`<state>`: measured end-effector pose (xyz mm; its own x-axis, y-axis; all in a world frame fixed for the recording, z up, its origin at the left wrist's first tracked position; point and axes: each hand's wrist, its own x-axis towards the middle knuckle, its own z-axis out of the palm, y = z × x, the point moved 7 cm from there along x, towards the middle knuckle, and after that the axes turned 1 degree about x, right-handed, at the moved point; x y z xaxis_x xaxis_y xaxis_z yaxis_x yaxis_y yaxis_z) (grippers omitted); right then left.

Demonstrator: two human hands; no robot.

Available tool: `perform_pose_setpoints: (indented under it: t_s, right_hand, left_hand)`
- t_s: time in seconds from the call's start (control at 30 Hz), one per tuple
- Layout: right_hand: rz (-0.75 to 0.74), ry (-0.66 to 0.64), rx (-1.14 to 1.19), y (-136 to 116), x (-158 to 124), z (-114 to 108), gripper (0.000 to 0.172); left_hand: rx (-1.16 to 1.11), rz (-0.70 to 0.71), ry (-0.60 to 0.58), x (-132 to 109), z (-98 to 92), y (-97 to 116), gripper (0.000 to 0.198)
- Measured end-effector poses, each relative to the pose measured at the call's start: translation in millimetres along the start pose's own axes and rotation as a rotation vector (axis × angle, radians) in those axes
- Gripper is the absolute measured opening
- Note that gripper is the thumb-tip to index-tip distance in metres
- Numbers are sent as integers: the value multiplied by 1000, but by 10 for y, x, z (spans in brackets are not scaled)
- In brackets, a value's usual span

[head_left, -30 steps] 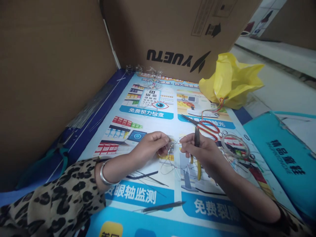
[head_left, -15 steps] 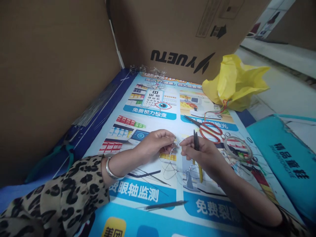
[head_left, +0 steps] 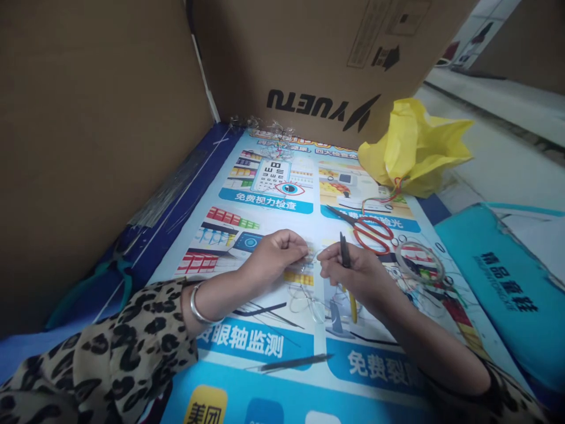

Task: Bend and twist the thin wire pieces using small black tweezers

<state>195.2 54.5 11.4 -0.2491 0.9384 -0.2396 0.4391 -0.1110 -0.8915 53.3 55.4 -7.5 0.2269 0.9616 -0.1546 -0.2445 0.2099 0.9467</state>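
Observation:
My left hand (head_left: 286, 254) is closed in a pinch on a thin wire (head_left: 304, 300), whose fine loops dangle below the fingers. Close to its right, my right hand (head_left: 359, 270) holds pliers (head_left: 345, 251) in the palm. Their dark jaws point up past the fingers, and a yellow handle (head_left: 354, 307) sticks out underneath. The thumb and forefinger of the right hand are also pinched near the wire; whether they grip its end is too fine to tell. Red-handled scissors (head_left: 373, 234) lie just beyond the right hand.
Green-handled pliers (head_left: 110, 268) and a bundle of thin wires (head_left: 163, 194) lie at left. Dark strips (head_left: 295, 363) are in front; a wire coil (head_left: 398, 259) is at right. Cardboard walls (head_left: 326, 65) stand behind and left. A yellow paper piece (head_left: 415, 150) and teal box (head_left: 489, 294) sit right.
The dangling wire loops have swung and hang differently below my left hand. Both hands keep nearly the same pose, while the view has shifted slightly.

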Motion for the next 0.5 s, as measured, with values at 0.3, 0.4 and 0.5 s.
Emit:
perform_pose_setpoints:
  t_s: [0.3,0.4,0.5]
  right_hand:
    - [22,40,23,20,39,-42,16]
    - [1,39,31,34,52,-46,13]
    - [-17,28,38,30,50,-43,11]
  left_hand:
    - [401,207,202,-74,-126,214,10]
    - [464,231,205,-88,-122,233,10]
    - [476,241,174,-97,-91,232,9]
